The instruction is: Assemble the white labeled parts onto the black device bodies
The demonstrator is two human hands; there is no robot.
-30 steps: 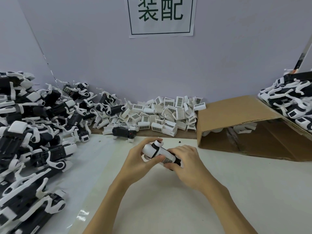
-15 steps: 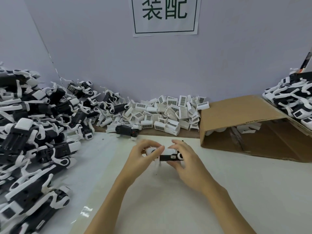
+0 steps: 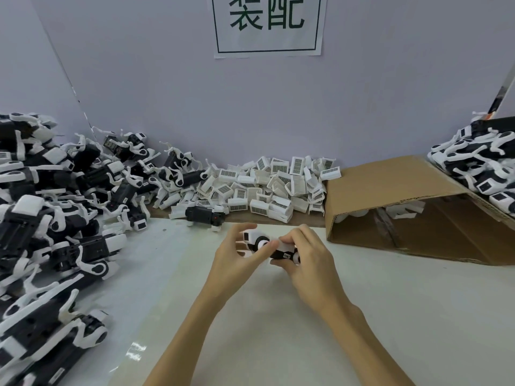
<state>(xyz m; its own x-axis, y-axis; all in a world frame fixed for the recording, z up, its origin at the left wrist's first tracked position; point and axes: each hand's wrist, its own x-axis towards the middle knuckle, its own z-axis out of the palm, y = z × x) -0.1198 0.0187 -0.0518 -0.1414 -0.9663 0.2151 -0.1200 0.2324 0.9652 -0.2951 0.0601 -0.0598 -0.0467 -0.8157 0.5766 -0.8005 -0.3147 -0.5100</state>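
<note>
Both hands [image 3: 309, 257] grip device body [image 3: 274, 247] between them.

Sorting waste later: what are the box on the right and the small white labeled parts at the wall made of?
Box: corrugated cardboard, matte brown, fluted edge showing. White labeled parts: probably molded plastic, smooth thin walls, with what look like printed paper barcode labels.

device bodies [image 3: 50, 224]: black-white | parts [image 3: 267, 188]: white (barcoded) | box [image 3: 412, 207]: brown

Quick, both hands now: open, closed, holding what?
Left hand: holding the device.
Right hand: holding the same device.
</note>
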